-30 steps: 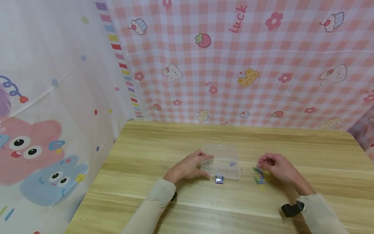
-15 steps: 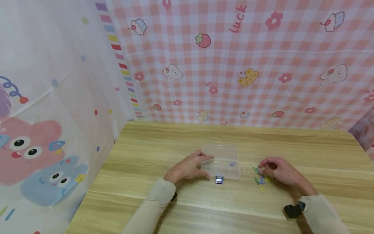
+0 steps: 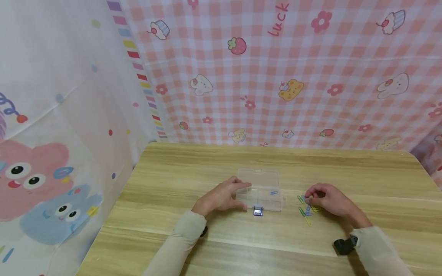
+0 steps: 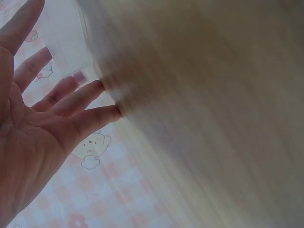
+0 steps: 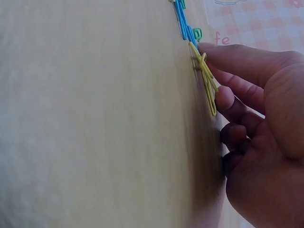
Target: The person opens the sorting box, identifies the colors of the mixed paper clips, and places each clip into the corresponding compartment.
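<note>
A clear plastic box (image 3: 259,179) lies with its lid raised and its divided tray toward me. Inside the tray is a blue paper clip (image 3: 274,193). My left hand (image 3: 222,194) rests at the box's left side, thumb by the front edge and forefinger reaching over it; in the left wrist view its fingers are spread and nearly straight. Right of the box lies a loose group of green, blue and yellow paper clips (image 3: 308,220). My right hand (image 3: 328,199) is low over them, thumb and forefinger pinching at a blue clip. Yellow clips (image 5: 204,78) lie beside its fingers in the right wrist view.
A blue-purple latch (image 3: 258,211) sticks out from the box's front. The wooden table (image 3: 262,249) ends at the back against a pink checked cloth (image 3: 221,107); a printed white cloth (image 3: 76,126) hangs on the left.
My right hand has lowered slightly over the clips, its fingertips now at the blue one. My left hand stays at the box. The head view has shifted slightly.
</note>
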### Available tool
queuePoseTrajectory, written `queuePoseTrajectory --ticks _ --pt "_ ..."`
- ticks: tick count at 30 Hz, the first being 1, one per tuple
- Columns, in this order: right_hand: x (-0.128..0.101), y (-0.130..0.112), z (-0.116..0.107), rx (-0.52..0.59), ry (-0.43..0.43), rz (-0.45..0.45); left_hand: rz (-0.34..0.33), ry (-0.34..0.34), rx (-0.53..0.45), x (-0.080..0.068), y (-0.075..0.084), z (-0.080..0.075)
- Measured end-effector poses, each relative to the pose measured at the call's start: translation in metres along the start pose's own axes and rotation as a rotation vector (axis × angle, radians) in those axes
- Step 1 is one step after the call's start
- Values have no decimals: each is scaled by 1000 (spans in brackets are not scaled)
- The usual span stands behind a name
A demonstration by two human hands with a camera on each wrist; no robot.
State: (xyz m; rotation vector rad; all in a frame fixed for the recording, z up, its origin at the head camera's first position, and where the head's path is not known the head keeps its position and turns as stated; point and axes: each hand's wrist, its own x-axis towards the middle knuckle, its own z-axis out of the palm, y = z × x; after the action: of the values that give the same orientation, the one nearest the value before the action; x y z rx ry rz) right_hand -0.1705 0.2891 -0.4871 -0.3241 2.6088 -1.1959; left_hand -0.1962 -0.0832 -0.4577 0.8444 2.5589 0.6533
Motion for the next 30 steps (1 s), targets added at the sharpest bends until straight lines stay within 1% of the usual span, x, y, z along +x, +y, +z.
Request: queuePoseTrajectory --ticks 8,17,26,30 --pt "0 -6 4 -9 54 6 -1 1 -1 0 0 0" --pt "0 -6 5 -23 49 55 3 1 -9 -1 0 0" --pt "0 -5 3 -34 43 68 13 9 -7 -1 -2 0" --pt "-1 -6 0 -6 40 82 16 11 -8 -1 -2 0"
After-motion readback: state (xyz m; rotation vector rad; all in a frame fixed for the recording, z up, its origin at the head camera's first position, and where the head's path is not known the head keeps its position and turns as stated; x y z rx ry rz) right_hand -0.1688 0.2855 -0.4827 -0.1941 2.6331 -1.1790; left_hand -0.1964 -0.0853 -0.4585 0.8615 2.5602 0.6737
